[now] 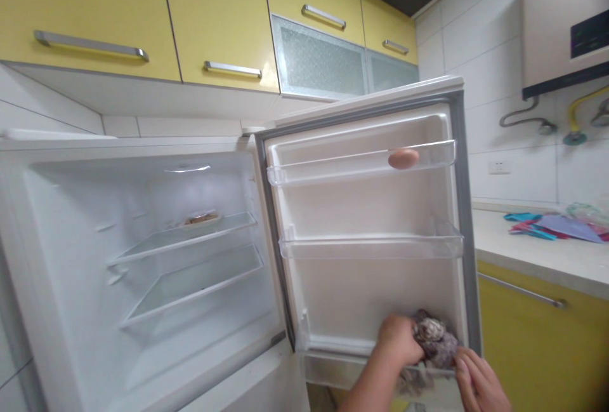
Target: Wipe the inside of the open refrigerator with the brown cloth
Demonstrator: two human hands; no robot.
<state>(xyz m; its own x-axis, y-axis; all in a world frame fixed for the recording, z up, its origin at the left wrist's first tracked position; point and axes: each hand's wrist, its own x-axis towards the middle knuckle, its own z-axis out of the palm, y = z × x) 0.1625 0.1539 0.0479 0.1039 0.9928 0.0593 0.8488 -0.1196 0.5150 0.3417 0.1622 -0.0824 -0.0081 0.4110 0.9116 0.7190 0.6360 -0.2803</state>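
Observation:
At the bottom of the open fridge door, my left hand is closed on a bunched grey-brown cloth. The cloth sits in the right end of the lowest clear door shelf, and part of it shows through the shelf's front. My right hand meets the cloth's right edge at the shelf's end, its fingertips pinched together on it. The fridge door stands wide open. A brown egg is in the top door shelf.
Inside the fridge, a small dish of food stands on the upper glass shelf. Colourful cloths lie on the counter at right. Yellow wall cabinets hang above; a water heater is on the right wall.

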